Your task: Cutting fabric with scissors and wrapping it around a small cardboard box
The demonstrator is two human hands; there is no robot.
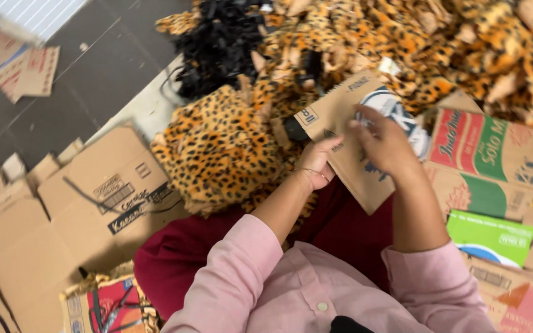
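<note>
A brown cardboard piece [347,132] with printed panels lies tilted across my lap. My left hand [317,161], with a thin bracelet at the wrist, grips its lower left edge. My right hand [382,143] lies on top of the cardboard near a blue and white printed patch, fingers curled over it. A leopard-print plush piece [220,151] sits just left of my left hand, touching the cardboard's end. My sleeves are pink and I wear dark red trousers.
A big heap of leopard-print plush pieces [414,43] fills the top, with a black fabric bundle [217,43] beside it. Flattened cardboard boxes [94,197] lie left; printed cartons [488,148], red, green and brown, stack at right. Dark tiled floor [87,74] upper left.
</note>
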